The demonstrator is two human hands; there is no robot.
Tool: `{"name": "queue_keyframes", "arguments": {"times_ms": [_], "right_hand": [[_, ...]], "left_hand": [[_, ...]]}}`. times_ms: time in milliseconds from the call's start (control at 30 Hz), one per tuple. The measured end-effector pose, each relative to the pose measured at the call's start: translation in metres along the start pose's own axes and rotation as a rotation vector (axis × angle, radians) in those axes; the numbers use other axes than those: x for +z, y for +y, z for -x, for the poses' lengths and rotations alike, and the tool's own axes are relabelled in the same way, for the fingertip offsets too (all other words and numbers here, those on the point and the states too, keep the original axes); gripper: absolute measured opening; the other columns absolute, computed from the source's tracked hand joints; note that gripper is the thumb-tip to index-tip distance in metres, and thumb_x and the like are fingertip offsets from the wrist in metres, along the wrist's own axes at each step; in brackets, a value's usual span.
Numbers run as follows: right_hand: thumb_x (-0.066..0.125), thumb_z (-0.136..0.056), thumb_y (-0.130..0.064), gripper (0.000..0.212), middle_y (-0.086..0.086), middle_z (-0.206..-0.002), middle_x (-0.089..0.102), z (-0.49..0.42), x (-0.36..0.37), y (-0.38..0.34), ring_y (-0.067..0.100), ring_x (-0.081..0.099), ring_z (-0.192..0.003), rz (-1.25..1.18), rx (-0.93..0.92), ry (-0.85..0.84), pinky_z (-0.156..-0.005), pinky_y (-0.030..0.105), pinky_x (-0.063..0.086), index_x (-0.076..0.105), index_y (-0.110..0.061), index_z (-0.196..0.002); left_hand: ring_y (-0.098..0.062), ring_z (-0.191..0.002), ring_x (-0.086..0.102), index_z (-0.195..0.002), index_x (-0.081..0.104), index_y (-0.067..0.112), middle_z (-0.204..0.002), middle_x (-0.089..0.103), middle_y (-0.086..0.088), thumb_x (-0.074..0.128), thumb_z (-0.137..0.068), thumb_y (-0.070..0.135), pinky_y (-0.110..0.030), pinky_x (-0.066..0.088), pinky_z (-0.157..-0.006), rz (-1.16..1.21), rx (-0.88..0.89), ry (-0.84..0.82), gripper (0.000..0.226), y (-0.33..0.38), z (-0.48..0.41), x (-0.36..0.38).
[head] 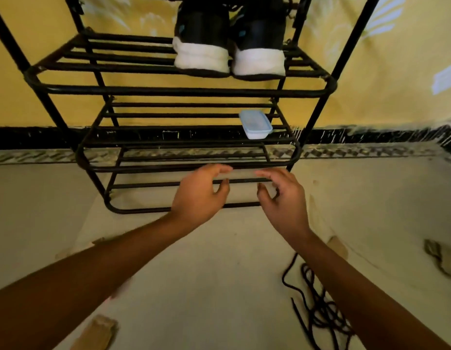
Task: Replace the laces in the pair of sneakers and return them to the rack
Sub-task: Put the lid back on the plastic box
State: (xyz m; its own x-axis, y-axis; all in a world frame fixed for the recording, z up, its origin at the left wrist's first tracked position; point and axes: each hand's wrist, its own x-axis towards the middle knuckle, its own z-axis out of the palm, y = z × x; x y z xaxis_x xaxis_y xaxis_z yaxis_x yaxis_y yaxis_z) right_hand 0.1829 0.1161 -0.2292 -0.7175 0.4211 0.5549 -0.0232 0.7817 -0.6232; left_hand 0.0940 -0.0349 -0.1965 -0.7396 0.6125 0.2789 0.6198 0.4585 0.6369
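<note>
Two black sneakers with white soles, the left one (201, 44) and the right one (259, 46), stand side by side, heels toward me, on an upper shelf of the black metal rack (184, 91). My left hand (198, 195) and my right hand (285, 198) hover in front of the rack's lower shelves, well below the sneakers. Both hands have loosely curved fingers and hold nothing. A tangle of black laces (318, 306) lies on the floor at the lower right, partly hidden by my right forearm.
A small lidded plastic box (256, 123) sits on the rack's middle shelf at the right. Cardboard scraps (98, 332) lie on the pale floor at the lower left. More scraps (439, 256) lie at the right. A yellow wall stands behind the rack.
</note>
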Motion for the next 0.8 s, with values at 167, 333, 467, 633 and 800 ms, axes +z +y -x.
{"name": "queue_keyframes", "arguments": {"times_ms": [167, 333, 467, 633, 800], "right_hand": [[0.059, -0.083, -0.007, 0.03, 0.011, -0.109, 0.061, -0.068, 0.018, 0.029, 0.016, 0.06, -0.097, -0.07, 0.117, 0.111, -0.083, 0.025, 0.049, 0.066, -0.009, -0.112], [0.056, -0.092, -0.016, 0.032, 0.013, -0.115, 0.062, -0.129, 0.041, 0.058, 0.023, 0.06, -0.099, -0.048, 0.387, 0.17, -0.071, 0.015, 0.038, 0.06, -0.006, -0.122], [0.049, -0.095, -0.017, 0.02, 0.012, -0.088, 0.063, -0.151, 0.05, 0.067, 0.019, 0.053, -0.072, 0.009, 0.468, 0.142, -0.044, 0.017, 0.028, 0.063, -0.004, -0.103], [0.053, -0.091, -0.013, 0.022, 0.011, -0.069, 0.06, -0.16, 0.056, 0.069, 0.03, 0.063, -0.069, -0.137, 0.628, 0.148, -0.071, 0.043, 0.056, 0.068, 0.0, -0.083], [0.053, -0.091, -0.002, 0.014, 0.004, -0.073, 0.06, -0.139, 0.045, 0.038, 0.018, 0.06, -0.065, -0.469, 0.732, 0.123, -0.061, 0.027, 0.054, 0.066, -0.004, -0.094]], "left_hand": [[-0.019, -0.116, 0.055, -0.13, 0.054, 0.015, -0.129, 0.059, -0.003, 0.053, -0.092, 0.019, -0.028, 0.042, -0.095, -0.057, -0.008, 0.018, 0.038, 0.01, -0.083, 0.016], [-0.029, -0.114, 0.054, -0.131, 0.048, 0.007, -0.126, 0.056, -0.012, 0.05, -0.094, 0.014, -0.032, 0.044, -0.088, 0.037, -0.154, -0.089, 0.038, 0.011, -0.138, 0.04], [-0.027, -0.115, 0.054, -0.134, 0.044, 0.012, -0.126, 0.057, -0.01, 0.051, -0.09, 0.008, -0.026, 0.042, -0.082, 0.085, -0.151, -0.129, 0.044, -0.004, -0.155, 0.059], [-0.023, -0.13, 0.043, -0.147, 0.027, 0.012, -0.144, 0.043, -0.009, 0.053, -0.091, 0.012, -0.029, 0.038, -0.101, 0.134, -0.15, -0.116, 0.062, -0.009, -0.155, 0.069], [-0.022, -0.129, 0.041, -0.146, 0.028, 0.011, -0.144, 0.039, -0.009, 0.06, -0.089, 0.022, -0.027, 0.037, -0.101, 0.059, -0.023, -0.004, 0.067, -0.005, -0.136, 0.057]]}}
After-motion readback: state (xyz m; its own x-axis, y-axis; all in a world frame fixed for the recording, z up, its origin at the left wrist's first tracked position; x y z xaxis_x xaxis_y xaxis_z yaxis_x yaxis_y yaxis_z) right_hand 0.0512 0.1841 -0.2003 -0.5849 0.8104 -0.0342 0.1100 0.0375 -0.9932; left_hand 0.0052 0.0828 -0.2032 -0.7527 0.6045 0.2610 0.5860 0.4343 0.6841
